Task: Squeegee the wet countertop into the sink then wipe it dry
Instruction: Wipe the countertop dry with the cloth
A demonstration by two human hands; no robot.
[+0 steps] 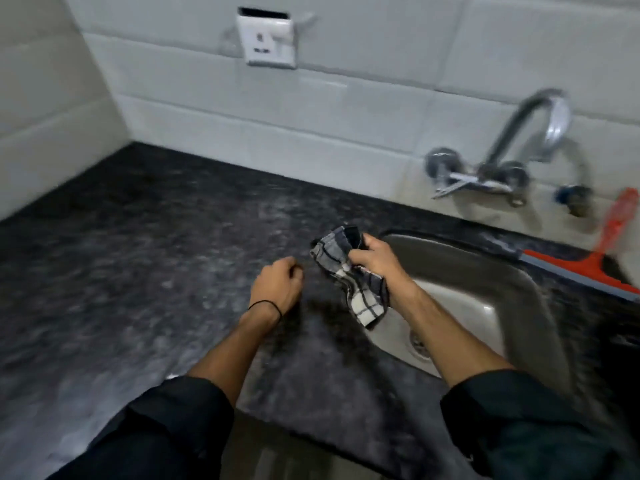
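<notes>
Head view: right-hand grip (372,258) clamped on bunched black-and-white checked cloth (334,254), at the edge of the steel sink (485,289). Left-hand grip (277,282) curled, empty. Risk: the wadded cloth smears the dark speckled stone bench (156,254), and its hanging tail dips into the sink.

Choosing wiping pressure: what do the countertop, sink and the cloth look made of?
The countertop looks like polished dark stone, perhaps granite: mottled speckle, dull sheen. The sink seems brushed stainless steel: grey metallic glare. The cloth is soft woven checked fabric, crumpled in the right hand.
</notes>
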